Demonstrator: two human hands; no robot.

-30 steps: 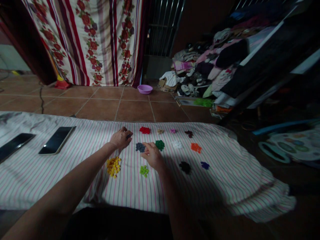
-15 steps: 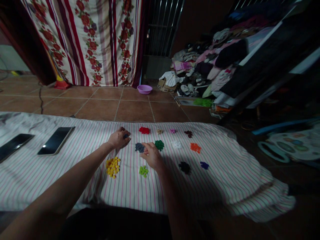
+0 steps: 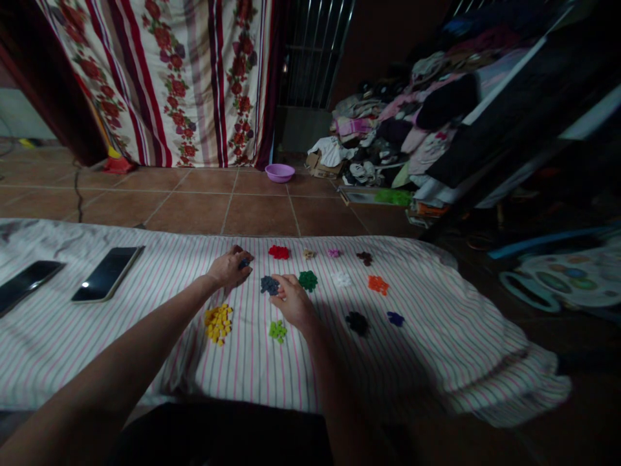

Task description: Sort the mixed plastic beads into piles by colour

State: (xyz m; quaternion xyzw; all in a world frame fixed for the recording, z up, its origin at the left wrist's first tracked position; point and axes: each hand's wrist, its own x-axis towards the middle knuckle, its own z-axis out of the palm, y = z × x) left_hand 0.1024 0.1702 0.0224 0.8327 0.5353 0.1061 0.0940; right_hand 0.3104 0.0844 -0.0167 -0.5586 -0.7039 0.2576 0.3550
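Note:
My left hand rests over a small pile of dark blue pieces, its thumb and fingers apart around them. My right hand is at the right edge of a pile of grey pieces; its fingers are curled in towards the thumb, and whatever is between them is too small to make out. Behind it lies a dark green pile. Nearer me are yellow pieces and lime green pieces. A red pile sits beyond the hands.
On the striped cloth are more piles: tan, pink, brown, white, orange, black and navy. Two phones lie left. A purple basin stands on the floor.
The view has shifted very slightly. Both hands stay at the same piles, with hardly any visible movement, and the piles look unchanged.

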